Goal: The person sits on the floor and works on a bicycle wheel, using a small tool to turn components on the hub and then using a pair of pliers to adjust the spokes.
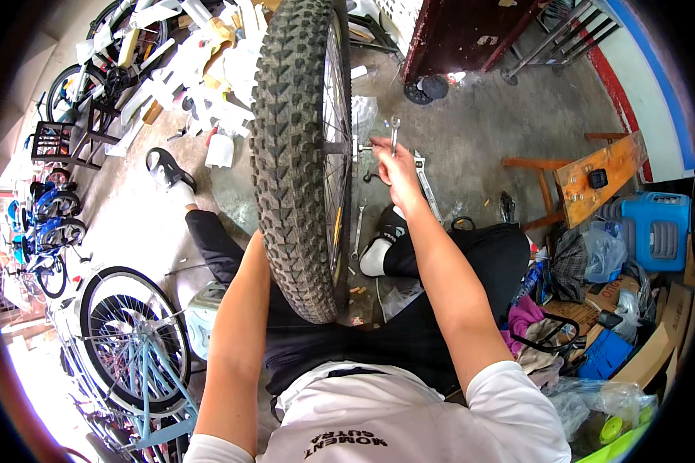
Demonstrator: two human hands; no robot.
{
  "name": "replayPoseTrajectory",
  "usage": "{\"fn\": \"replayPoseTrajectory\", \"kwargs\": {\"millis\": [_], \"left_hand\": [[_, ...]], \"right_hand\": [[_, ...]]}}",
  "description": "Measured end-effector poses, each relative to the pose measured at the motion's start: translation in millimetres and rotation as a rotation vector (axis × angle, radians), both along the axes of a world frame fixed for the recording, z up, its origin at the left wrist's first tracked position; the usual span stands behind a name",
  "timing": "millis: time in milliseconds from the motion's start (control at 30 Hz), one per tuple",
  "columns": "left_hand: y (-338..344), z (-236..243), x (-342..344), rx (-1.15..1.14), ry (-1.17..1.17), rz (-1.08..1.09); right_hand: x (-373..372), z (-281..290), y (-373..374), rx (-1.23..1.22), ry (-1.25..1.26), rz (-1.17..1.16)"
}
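A knobby bicycle tire (289, 170) stands upright on its wheel between my legs. My right hand (396, 168) holds a small silver wrench (394, 133) upright beside the axle (363, 149) on the wheel's right side, with fingertips at the axle. My left forearm reaches behind the tire from the lower left; my left hand is hidden by it. A long silver tool (427, 189) and another wrench (359, 230) lie on the floor (479, 123) right of the wheel.
A bicycle wheel (135, 332) and small blue bikes (50, 228) line the left. White packing scraps (216, 54) lie behind. A wooden stand (594, 166), blue case (655, 230) and heaped bags (606, 255) are at right. A dark red panel (471, 38) stands at the back.
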State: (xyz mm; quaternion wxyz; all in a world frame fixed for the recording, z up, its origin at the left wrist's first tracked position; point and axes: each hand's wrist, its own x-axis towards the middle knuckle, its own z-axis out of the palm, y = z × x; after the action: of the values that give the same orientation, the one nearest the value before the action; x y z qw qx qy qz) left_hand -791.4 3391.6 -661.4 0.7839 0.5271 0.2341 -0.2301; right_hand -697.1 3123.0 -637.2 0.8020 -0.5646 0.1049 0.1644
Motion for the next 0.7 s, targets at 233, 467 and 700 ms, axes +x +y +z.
{"fn": "replayPoseTrajectory", "kwargs": {"millis": [233,467,700], "left_hand": [[16.9,-20.1,-19.7,-0.180,-0.016,0.081],[36.8,-38.7,-24.0,0.120,-0.021,0.023],[15.9,12.1,-26.1,0.231,-0.163,-0.147]], "right_hand": [[-0.3,-9.2,10.8,-0.203,-0.109,-0.005],[3.1,-3.0,13.0,-0.111,0.137,0.002],[-7.5,-3.1,9.3,0.047,-0.106,0.035]]}}
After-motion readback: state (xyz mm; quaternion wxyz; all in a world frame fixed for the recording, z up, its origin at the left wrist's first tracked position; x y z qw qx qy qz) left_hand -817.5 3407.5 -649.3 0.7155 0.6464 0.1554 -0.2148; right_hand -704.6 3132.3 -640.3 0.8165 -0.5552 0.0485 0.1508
